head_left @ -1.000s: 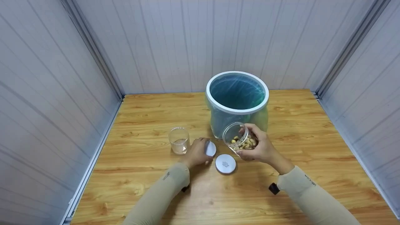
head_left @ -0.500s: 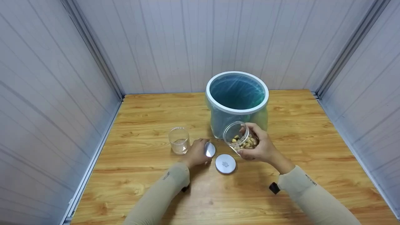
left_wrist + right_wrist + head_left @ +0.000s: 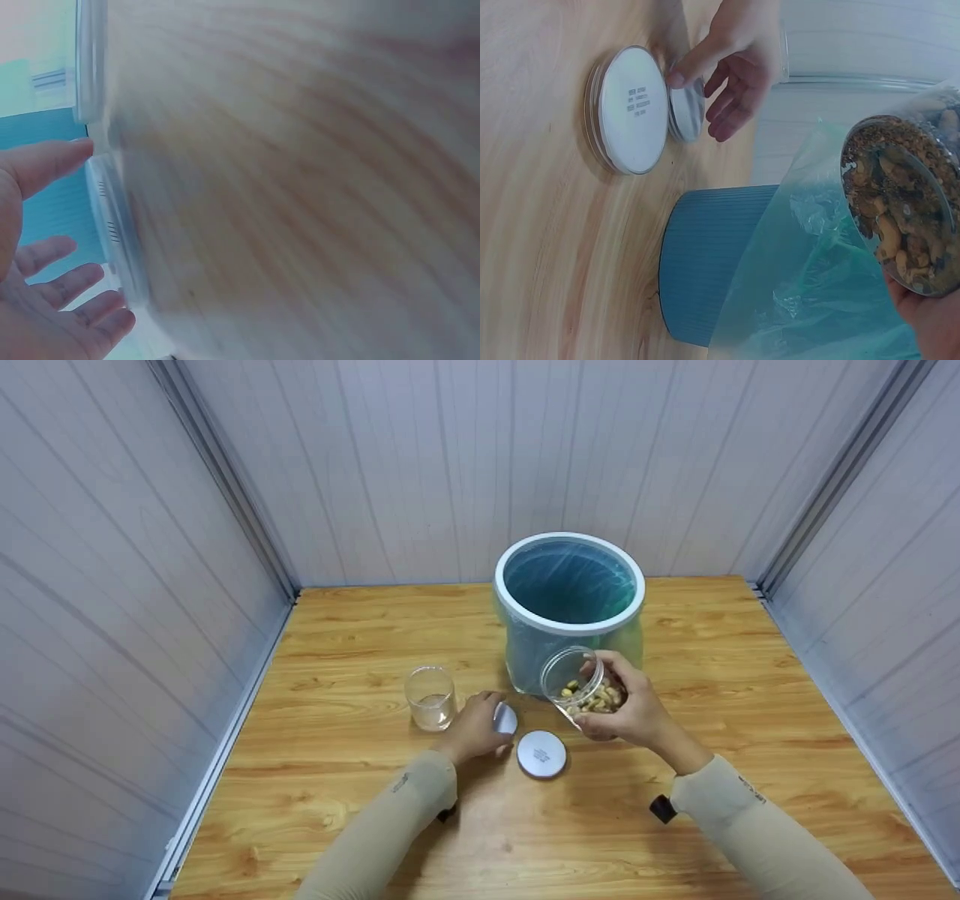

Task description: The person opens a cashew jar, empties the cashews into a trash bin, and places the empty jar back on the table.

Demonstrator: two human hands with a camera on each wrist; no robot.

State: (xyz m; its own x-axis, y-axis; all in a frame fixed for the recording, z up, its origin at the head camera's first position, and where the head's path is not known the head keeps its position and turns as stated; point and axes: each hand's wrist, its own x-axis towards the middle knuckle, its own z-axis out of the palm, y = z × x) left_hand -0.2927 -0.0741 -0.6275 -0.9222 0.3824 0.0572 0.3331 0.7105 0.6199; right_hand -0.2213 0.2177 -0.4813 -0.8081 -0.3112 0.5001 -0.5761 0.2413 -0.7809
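Observation:
My right hand (image 3: 634, 709) grips a clear jar (image 3: 553, 679) from its right side, tilted with its mouth toward the left. Nuts (image 3: 600, 699), cashews among them, lie in its lower part; the right wrist view shows the jar's underside with nuts and brown crumbs (image 3: 881, 135) against it. My left hand (image 3: 474, 725) is low over the table beside a round pale lid (image 3: 506, 721), partly hidden by the hand. Thumb and fingers are spread apart in the left wrist view. A second round lid (image 3: 541, 754), with small print, lies flat just to the right.
A blue bin (image 3: 517, 652) with a white rim and green plastic liner stands behind the jar. Left of my left hand is a clear glass (image 3: 430, 701). Pale panel walls (image 3: 420, 472) enclose the wooden table (image 3: 337, 810) at the back and sides.
My right hand has raised the tilted jar slightly and moved it a little right, toward the bin. The left hand stays by the lid.

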